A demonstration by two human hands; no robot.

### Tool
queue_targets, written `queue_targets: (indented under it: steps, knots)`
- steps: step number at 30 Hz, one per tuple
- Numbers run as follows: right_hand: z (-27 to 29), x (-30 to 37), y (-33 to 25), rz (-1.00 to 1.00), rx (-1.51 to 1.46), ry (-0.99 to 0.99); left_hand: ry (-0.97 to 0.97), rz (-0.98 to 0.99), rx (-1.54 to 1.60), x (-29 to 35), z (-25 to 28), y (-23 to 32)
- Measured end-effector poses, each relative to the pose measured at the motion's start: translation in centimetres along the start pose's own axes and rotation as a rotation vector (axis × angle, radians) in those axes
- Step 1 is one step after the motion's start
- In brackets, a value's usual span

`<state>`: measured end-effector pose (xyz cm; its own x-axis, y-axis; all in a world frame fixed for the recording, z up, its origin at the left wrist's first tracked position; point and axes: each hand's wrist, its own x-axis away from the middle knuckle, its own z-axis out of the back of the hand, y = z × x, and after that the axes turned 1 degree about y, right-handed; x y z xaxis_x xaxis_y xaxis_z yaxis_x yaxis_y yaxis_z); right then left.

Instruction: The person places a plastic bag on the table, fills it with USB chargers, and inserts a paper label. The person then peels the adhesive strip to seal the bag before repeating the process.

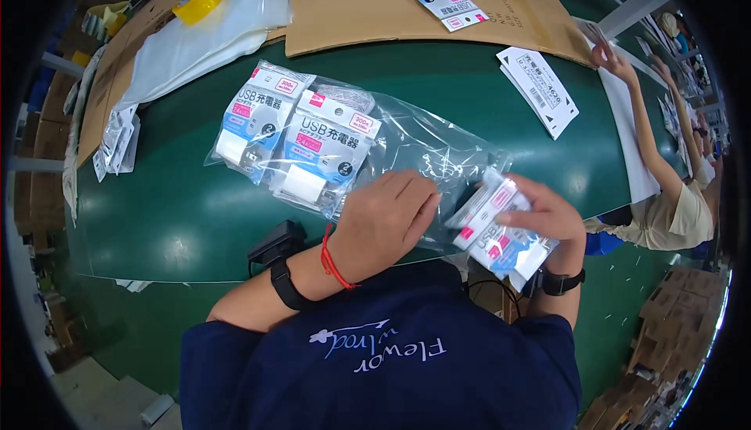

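Observation:
My left hand is curled closed at the near edge of a large clear plastic bag, pinching its film near the mouth. Inside the bag's left part lie blister packs of white plug chargers, among them a left pack and a right pack, both with white, blue and pink cards. My right hand is wrapped round several more charger packs, held stacked and tilted beside the bag's right end. The undersides of that stack are hidden by the fingers and palm.
Across the green table lies a cardboard sheet with a charger pack on it. Clear bags and yellow tape sit far left. White printed labels lie right; a black device is near. Another person's arm reaches in.

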<state>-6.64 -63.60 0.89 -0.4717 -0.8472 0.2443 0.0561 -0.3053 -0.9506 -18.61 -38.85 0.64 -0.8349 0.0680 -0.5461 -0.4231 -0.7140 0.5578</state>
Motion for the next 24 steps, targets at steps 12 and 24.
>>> queue_targets:
  steps: [12, 24]
  knots:
    - [-4.5, -7.6, -1.6, 0.267, 0.159, -0.064, -0.002, -0.163, 0.025, 0.3, 1.2, 0.8]
    - [-13.9, -10.8, -4.8, 0.023, -0.632, 0.502, -0.021, -0.297, 0.000, 2.3, 1.2, 1.7]
